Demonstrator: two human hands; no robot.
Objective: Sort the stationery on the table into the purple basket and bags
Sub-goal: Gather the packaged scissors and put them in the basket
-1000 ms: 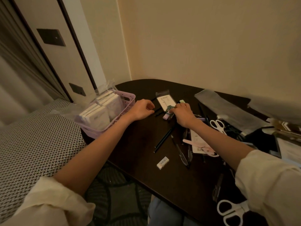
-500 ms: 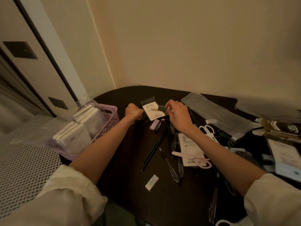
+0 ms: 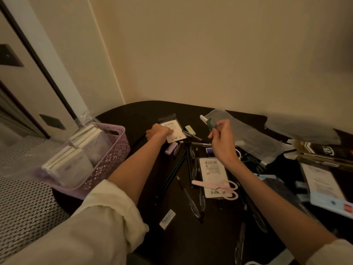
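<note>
My right hand (image 3: 222, 141) is raised above the dark table (image 3: 137, 115) and pinches a small green-handled pair of scissors with a white sheath (image 3: 208, 121). At the far side, my left hand (image 3: 157, 131) lies curled on a small clear bag with a white label card (image 3: 172, 129); whether its fingers grip the bag is hidden. The purple basket (image 3: 112, 155) stands at the table's left edge, full of white packs in plastic.
Loose pens and pencils (image 3: 188, 159), pink scissors on a labelled bag (image 3: 215, 185), a purple eraser (image 3: 171, 148), a pale green eraser (image 3: 190, 130) and a white eraser (image 3: 167, 219) lie mid-table. Grey bags (image 3: 246, 134) and papers (image 3: 321, 178) crowd the right.
My right hand has lifted the green scissors off the table and drawn them right. My left hand has moved onto the small labelled bag. The view has swung right.
</note>
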